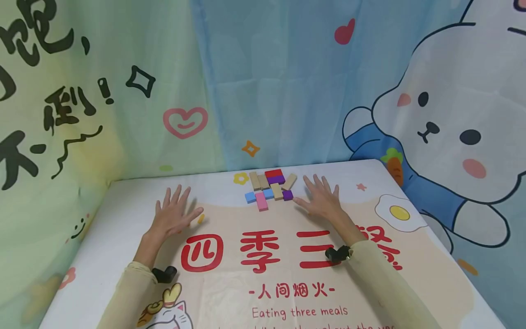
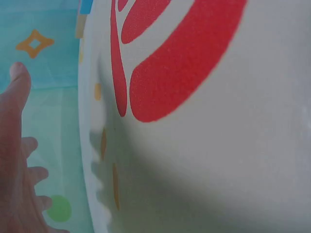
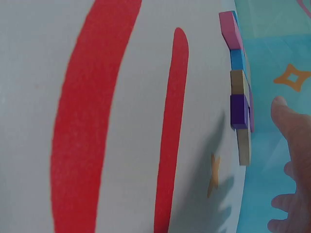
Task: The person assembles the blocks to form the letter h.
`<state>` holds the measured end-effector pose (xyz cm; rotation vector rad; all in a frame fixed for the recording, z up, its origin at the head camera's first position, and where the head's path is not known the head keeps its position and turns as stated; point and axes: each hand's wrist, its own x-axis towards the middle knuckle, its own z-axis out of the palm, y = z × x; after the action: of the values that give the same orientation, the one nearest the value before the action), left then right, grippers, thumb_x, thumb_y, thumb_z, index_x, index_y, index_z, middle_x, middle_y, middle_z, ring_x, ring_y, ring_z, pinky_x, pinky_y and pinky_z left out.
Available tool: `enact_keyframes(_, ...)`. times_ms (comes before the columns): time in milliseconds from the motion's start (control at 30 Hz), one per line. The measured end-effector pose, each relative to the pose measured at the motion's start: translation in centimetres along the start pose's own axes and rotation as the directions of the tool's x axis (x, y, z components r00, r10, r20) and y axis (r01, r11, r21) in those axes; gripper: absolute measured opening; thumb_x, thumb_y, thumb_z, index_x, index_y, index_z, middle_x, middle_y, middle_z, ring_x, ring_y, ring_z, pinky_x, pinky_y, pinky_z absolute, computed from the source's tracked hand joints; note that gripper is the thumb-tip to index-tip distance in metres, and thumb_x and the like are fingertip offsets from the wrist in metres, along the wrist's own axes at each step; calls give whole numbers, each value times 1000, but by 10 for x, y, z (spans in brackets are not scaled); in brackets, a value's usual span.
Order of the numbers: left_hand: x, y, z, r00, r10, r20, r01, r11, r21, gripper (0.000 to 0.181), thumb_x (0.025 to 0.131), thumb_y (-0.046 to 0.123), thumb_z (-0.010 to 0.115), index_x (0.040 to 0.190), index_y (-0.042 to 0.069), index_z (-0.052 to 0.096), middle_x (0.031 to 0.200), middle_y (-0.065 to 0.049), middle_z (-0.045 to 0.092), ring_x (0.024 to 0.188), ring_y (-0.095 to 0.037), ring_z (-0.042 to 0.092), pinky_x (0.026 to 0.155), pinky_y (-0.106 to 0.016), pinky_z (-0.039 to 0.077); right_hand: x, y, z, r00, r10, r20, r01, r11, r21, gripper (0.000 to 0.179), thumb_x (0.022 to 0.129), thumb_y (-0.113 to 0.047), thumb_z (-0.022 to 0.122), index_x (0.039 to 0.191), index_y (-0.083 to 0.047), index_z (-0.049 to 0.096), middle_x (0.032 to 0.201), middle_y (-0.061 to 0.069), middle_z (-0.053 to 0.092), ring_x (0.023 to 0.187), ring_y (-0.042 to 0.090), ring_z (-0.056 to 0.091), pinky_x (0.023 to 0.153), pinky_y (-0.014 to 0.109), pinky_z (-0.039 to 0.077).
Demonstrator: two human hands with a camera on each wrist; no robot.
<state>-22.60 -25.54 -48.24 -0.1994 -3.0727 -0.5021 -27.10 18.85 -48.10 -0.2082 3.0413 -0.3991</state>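
Observation:
A loose cluster of small rectangular blocks lies at the far middle of the table. In the head view I see a pink block (image 1: 261, 201), a red block (image 1: 273, 173), two purple ones including a purple block (image 1: 287, 195), blue pieces such as a blue block (image 1: 250, 197), and several plain wooden blocks like the wooden block (image 1: 289, 181). My left hand (image 1: 176, 214) hovers left of the cluster, fingers spread, holding nothing. To the right, my right hand (image 1: 322, 198) is spread too, its thumb near the purple block, with nothing held. Both cast shadows on the tabletop.
The table wears a printed cloth (image 1: 312, 292) with red characters and a fried-egg drawing (image 1: 399, 213). Behind its far edge hangs a curtain (image 1: 279, 91) with cartoon prints. A small black device (image 1: 338, 253) sits on the right wrist, another black device (image 1: 165, 274) on the left.

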Motion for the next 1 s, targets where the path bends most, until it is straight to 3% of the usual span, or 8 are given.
enact_keyframes(600, 0, 5, -2, 999, 4, 43, -4, 1000, -15, 88, 89, 63, 50, 156, 15, 19, 162, -20, 12, 148, -49, 4, 108, -76, 7, 1, -22, 4, 999, -34, 25, 33, 999, 27, 91, 85, -66, 53, 156, -22, 17, 163, 15, 13, 150, 42, 7, 113, 71, 3)
enact_keyframes(1000, -2, 9, 2, 999, 25, 44, -25, 1000, -16, 86, 89, 62, 51, 155, 13, 23, 160, -20, 21, 147, -46, 15, 111, -72, 13, 3, -31, 11, 991, -133, 26, 132, 991, 25, 86, 86, -63, 54, 155, -19, 25, 162, 12, 21, 150, 39, 14, 114, 70, 8)
